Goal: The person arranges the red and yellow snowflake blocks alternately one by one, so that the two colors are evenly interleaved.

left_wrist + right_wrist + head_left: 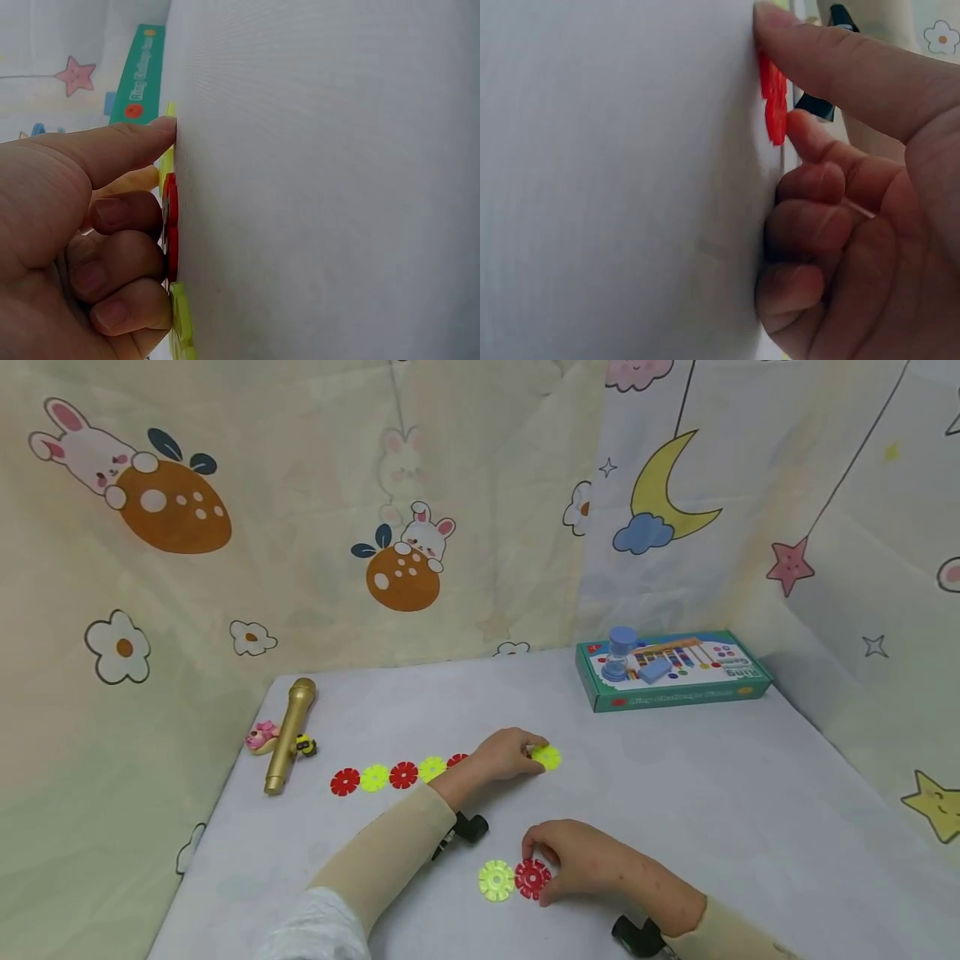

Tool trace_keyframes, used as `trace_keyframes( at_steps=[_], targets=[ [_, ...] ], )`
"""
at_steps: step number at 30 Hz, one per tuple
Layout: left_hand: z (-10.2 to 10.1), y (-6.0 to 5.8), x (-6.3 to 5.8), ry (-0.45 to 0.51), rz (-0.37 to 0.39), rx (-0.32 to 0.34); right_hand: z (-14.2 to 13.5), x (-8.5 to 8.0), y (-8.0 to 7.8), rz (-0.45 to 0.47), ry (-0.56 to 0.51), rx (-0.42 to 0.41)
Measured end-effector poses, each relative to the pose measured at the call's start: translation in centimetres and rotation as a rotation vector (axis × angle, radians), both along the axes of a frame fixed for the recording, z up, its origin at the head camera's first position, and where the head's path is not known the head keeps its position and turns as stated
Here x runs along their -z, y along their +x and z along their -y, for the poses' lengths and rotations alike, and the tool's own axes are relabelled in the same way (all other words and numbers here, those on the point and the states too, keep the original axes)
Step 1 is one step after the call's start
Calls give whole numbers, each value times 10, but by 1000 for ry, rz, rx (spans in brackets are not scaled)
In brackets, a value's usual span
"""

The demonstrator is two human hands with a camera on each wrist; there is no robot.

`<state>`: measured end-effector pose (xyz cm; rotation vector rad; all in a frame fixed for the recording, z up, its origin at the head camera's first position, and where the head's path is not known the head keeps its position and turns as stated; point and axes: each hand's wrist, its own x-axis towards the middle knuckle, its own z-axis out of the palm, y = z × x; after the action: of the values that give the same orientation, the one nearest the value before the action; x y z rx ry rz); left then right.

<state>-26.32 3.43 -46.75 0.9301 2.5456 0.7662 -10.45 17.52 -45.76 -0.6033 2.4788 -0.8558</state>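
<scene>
My left hand is at the right end of a row of alternating red and yellow-green notched plastic discs, pinching a yellow-green disc between thumb and index finger. Below its curled fingers in the left wrist view are a red disc and another yellow-green disc. In the head view that forearm and hand cover part of the row. Nearer the front edge, my right hand holds a red disc by its rim, thumb and index finger on either side. Left of this disc lies a yellow-green disc, edge against edge.
A green game box lies at the back right of the white table. Toward the left edge are a gold microphone, a pink figure and a small bee figure. Printed cloth walls stand behind and beside the table.
</scene>
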Motion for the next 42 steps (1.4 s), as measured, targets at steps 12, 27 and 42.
trace_keyframes(
  at_steps=[12, 27, 42],
  targets=[
    [2, -1, 2, -5, -11, -4, -9, -10, -10, 62, -228, 153],
    [-2, -3, 7, -29, 0, -15, -73, -7, -93, 113, -242, 774],
    [-9, -4, -3, -59, 52, -38, -76, 5, -98, -23, -47, 671]
  ],
)
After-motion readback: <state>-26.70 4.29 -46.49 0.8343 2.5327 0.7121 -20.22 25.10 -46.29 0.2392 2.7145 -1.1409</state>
